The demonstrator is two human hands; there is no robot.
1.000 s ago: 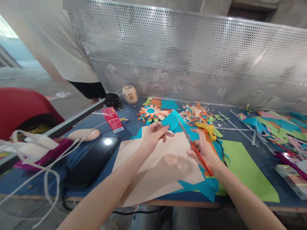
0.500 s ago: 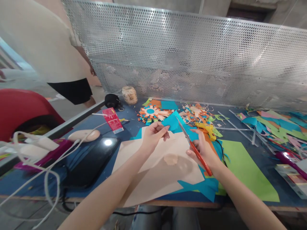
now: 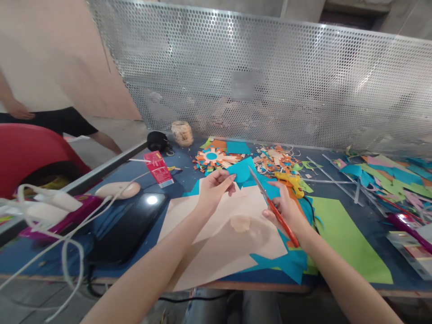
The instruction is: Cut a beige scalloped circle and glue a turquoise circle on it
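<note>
Compared with the earlier frame, the blue paper [image 3: 243, 172] is shifted and turned slightly, its upper corner brought further right, while the red-handled scissors [image 3: 278, 218] are held almost unchanged; from this it is judged that the paper is being re-angled against the blades. The paper is pinched between thumb and fingers of the left hand [image 3: 216, 189], above the far edge of a cream sheet [image 3: 219, 245]. The scissors are gripped in the right hand [image 3: 285, 207], with the blades apparently nearly together. Their long axis is laid diagonally, handles toward the near right, tips pointed away and leftward, just beside the paper's right edge; whether contact is made cannot be told. On the cream sheet a scalloped cut-out [image 3: 240, 223] is seen. Beyond the right hand a yellow glue gun [image 3: 294, 184] is placed, with a green sheet [image 3: 347, 243] nearer. Farther off, a layered paper flower [image 3: 212, 156] is set among scraps, and at far left another person's hand [image 3: 22, 110] is seen
</note>
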